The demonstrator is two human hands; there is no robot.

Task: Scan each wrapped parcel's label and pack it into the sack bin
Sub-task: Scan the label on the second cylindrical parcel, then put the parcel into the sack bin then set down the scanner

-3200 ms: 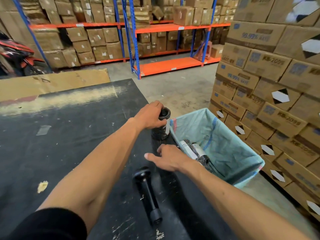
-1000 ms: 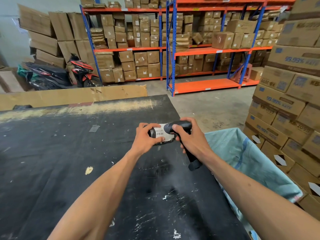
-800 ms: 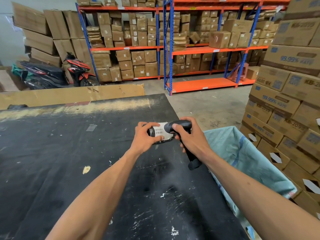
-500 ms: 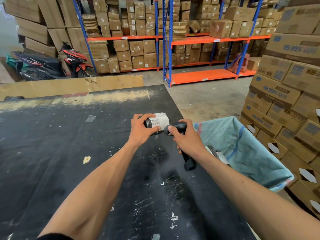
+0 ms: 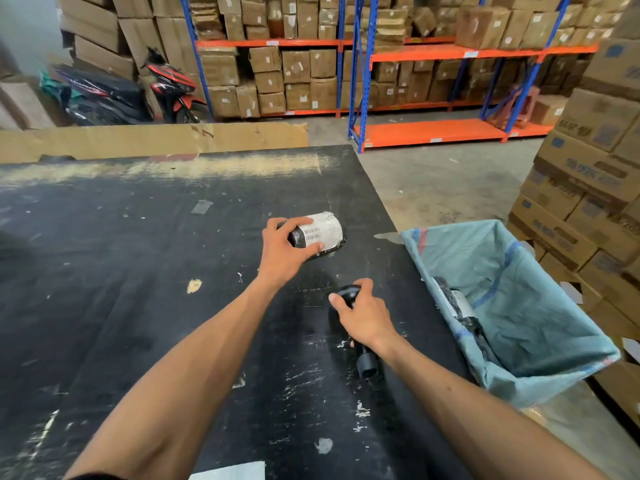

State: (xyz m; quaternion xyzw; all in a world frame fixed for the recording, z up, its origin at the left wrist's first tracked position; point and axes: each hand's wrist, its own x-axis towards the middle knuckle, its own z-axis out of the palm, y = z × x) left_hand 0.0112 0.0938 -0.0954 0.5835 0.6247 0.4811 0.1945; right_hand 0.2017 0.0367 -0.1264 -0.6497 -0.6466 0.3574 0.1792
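Two bare hands work over a scuffed black table (image 5: 138, 271). The left hand (image 5: 282, 249) curls its fingers and thumb round a cylindrical parcel wrapped in black plastic (image 5: 320, 233), holding it on its side just above the tabletop, with the white barcode label (image 5: 317, 233) turned upward toward the camera. Nearer the body and slightly to the right, the right hand (image 5: 367, 317) wraps round a black handheld barcode scanner (image 5: 349, 296); the scanner's head shows past the fingertips and its grip end (image 5: 367, 367) pokes out below the wrist, low over the table. The two hands are apart, the scanner not touching the parcel. Off the table's right edge stands the sack bin, a pale blue-green woven sack (image 5: 540, 323) with its mouth open, and a few black-wrapped parcels with white labels (image 5: 457, 301) lie inside against its near wall. Beyond the sack, stacked cardboard cartons (image 5: 588, 188) rise along the right. Behind the table a cardboard sheet (image 5: 156, 138) stands on edge, with a red and black motorbike (image 5: 166, 84) parked past it, and blue and orange racking (image 5: 433, 129) loaded with boxes fills the back.
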